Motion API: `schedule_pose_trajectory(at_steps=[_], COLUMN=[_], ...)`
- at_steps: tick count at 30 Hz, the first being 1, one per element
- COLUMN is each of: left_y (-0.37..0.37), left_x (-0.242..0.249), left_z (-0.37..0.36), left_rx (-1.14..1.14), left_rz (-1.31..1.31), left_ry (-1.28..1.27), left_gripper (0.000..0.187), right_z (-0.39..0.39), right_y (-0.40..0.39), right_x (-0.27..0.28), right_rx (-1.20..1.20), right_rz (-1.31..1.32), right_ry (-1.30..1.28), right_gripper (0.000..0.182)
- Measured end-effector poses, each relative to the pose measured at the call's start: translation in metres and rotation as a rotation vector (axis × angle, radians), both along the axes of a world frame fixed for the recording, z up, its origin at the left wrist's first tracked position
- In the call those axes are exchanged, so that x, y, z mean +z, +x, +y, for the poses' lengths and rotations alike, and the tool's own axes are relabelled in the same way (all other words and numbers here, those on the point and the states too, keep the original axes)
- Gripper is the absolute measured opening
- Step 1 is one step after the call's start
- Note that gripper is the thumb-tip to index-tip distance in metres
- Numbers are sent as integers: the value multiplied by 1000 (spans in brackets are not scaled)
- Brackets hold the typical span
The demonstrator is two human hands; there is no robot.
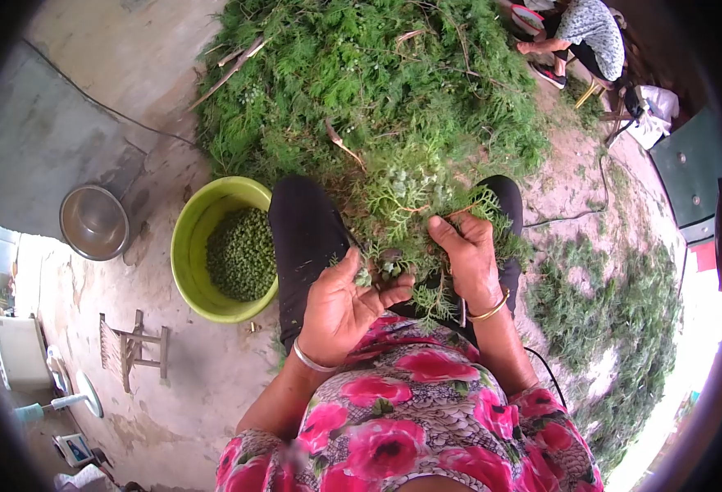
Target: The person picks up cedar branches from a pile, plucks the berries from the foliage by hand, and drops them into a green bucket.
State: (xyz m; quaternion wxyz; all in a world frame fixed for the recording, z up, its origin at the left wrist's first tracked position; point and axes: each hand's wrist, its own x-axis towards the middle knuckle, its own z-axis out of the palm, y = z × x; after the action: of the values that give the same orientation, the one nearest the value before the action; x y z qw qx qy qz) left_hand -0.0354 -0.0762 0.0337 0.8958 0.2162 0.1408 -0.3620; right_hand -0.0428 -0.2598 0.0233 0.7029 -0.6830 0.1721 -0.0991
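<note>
My right hand is closed around a leafy green conifer sprig, its thumb pressed on the stem. The sprig has flat, scaly leaves and small pale green cones, and it spreads between my knees. Just left of it is my left hand, palm turned up with the fingers curled inward. Its thumb and fingertips are at the sprig's lower leaves; whatever lies in the curled fingers is hidden. Beside my left knee stands a yellow-green tub, partly filled with small round green cones.
A large heap of cut conifer branches lies ahead of me. Stripped greenery covers the floor at right. At left are a metal basin and a small wooden stool. Another person sits bent over at the far right.
</note>
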Motion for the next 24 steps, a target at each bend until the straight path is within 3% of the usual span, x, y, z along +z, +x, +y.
schedule_pose_trajectory(at_steps=[4, 6, 7, 9, 16, 18, 19, 22, 24], left_y=[0, 1, 2, 2, 2, -1, -2, -2, -2], left_x=[-6, -6, -7, -10, -17, -10, -10, -5, -1], left_z=[1, -1, -2, -5, -7, -8, -6, 1, 1], left_rx=[2, 52, 51, 97, 20, -16, -59, -155, -210], left_rz=[-108, -163, -164, -191, -76, -114, -162, -210, -212], left_ry=[39, 48, 48, 200, 299, 393, 340, 262, 238], left_gripper=[36, 21, 21, 13, 8, 10, 11, 13, 14], right_z=[9, 8, 11, 13, 13, 12, 4, -2, 1], right_y=[-6, -6, -7, -7, -7, -3, -4, -6, -6], right_x=[9, 7, 11, 10, -10, 0, -3, -11, 4], right_rx=[107, 304, 300, 280, 219, 62, 69, 121, 204], right_rz=[-19, -43, -83, -59, -176, -153, -140, -96, -89], right_ry=[148, -14, -150, -215, -549, -413, -471, 34, 112], right_gripper=[19, 20, 21, 21, 14, 15, 13, 24, 26])
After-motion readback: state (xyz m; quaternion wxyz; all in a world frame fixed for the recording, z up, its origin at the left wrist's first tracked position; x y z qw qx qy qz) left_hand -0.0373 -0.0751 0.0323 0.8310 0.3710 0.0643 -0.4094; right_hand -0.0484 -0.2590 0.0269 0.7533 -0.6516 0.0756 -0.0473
